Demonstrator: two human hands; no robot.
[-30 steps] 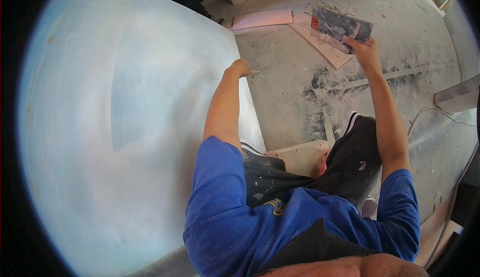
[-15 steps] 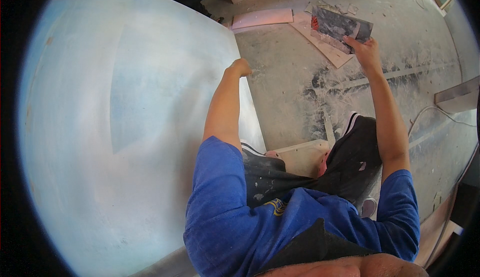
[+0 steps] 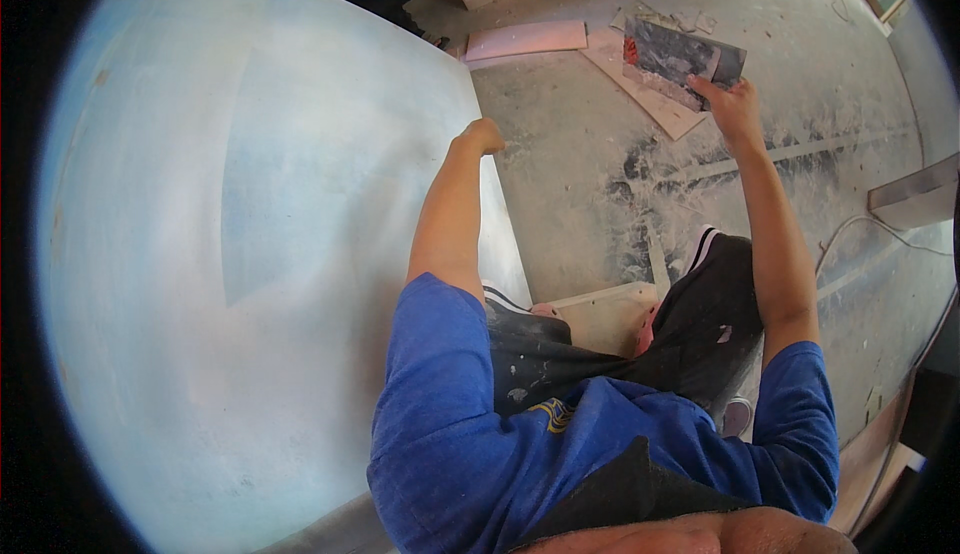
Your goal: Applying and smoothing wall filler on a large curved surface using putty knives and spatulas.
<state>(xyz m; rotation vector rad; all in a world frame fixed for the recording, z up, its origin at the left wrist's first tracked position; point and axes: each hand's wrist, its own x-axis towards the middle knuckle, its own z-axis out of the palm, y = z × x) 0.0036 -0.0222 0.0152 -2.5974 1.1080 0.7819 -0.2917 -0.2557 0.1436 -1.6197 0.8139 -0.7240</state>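
Holding a flat trowel [image 3: 683,60] in our right hand [image 3: 733,104], we press our clenched left hand [image 3: 482,137] against the pale wall [image 3: 250,254]'s edge. That wall looks mostly skimmed, though patches beside our fist seem unfinished.

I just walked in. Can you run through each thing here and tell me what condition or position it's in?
Left hand: closed in a fist, pressed against the wall's edge.
Right hand: raised, gripping the flat board.
Flat board: held up, smeared grey with plaster.
Wall: smooth, pale blue-white coat.
Floor: dusty, streaked with white splashes.
Pink panel: lying flat on the floor.
Bucket: between the legs, contents hidden.
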